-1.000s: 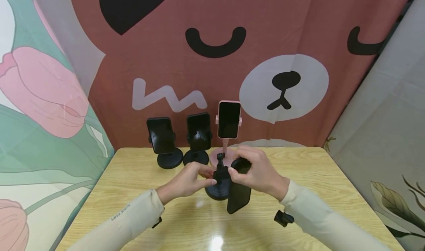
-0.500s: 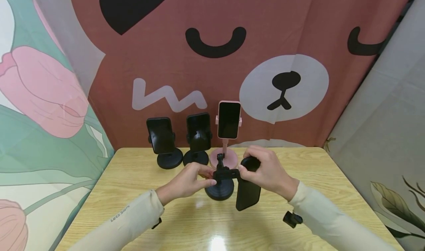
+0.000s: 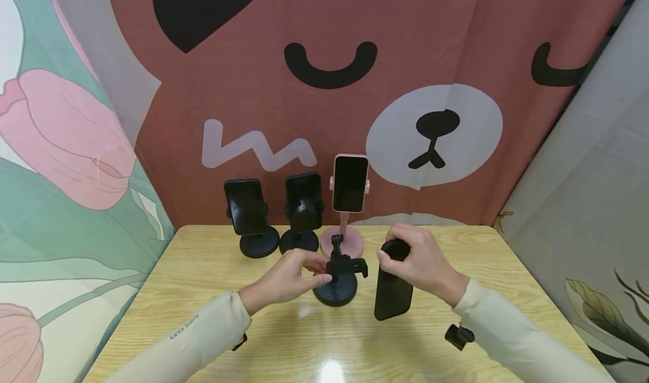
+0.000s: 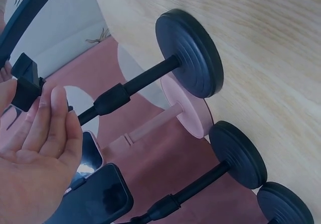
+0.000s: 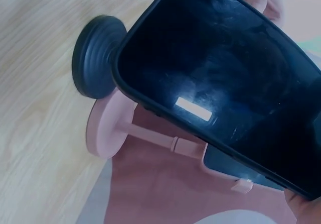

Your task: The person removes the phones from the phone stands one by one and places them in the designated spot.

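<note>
My left hand (image 3: 288, 277) pinches the left end of the clamp (image 3: 347, 266) on a black phone stand. The stand's round base (image 3: 336, 294) rests on the table, and its clamp holds no phone. To the right, my right hand (image 3: 425, 263) grips a black phone (image 3: 393, 297) by its upper end, with a gap between phone and clamp. In the left wrist view, the stand's black pole (image 4: 150, 78) runs from the base toward the fingers. The phone's dark glossy screen (image 5: 215, 83) fills much of the right wrist view and hides part of the stand.
Two black stands with phones, a left one (image 3: 245, 207) and a middle one (image 3: 304, 201), stand at the back of the wooden table (image 3: 203, 293). A pink stand with a pink-edged phone (image 3: 350, 183) stands right behind the gripped stand. A bear-print curtain (image 3: 405, 45) hangs behind.
The right hand has moved to the right with the phone, away from the stand's clamp, which now shows bare. The left hand has stayed at the clamp.
</note>
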The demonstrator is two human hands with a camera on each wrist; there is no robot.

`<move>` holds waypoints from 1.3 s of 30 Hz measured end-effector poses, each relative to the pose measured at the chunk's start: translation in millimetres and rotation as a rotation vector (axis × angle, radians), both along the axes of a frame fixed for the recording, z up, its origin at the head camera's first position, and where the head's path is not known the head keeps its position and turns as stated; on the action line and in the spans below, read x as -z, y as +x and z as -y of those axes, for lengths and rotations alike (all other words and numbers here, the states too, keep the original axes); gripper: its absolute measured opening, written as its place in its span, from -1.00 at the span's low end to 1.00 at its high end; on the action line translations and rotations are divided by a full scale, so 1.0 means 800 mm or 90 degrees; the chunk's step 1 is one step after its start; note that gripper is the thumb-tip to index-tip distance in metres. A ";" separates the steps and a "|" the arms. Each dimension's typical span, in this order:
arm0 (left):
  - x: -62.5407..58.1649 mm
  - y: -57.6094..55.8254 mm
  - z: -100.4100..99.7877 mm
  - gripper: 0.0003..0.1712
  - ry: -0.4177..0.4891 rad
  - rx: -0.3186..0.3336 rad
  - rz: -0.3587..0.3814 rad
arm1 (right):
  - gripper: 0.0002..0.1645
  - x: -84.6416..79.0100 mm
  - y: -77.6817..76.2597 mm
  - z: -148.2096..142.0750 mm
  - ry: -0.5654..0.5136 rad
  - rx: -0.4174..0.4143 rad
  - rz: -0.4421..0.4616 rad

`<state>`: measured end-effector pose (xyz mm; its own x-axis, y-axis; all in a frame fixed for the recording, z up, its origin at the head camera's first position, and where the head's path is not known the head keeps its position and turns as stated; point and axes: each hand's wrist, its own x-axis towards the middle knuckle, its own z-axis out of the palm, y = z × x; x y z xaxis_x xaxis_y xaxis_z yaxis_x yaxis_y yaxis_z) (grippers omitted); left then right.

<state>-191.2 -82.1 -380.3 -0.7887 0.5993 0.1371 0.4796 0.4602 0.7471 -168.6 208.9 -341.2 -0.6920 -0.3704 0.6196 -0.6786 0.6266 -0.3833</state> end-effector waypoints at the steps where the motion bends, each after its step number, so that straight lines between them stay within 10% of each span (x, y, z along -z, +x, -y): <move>1: 0.000 0.000 0.000 -0.73 0.002 -0.001 0.001 | -0.74 0.001 -0.001 -0.002 0.002 0.003 -0.002; 39: 0.027 0.008 -0.021 -0.65 0.237 0.030 0.219 | -0.76 0.050 -0.033 -0.046 0.060 0.107 0.077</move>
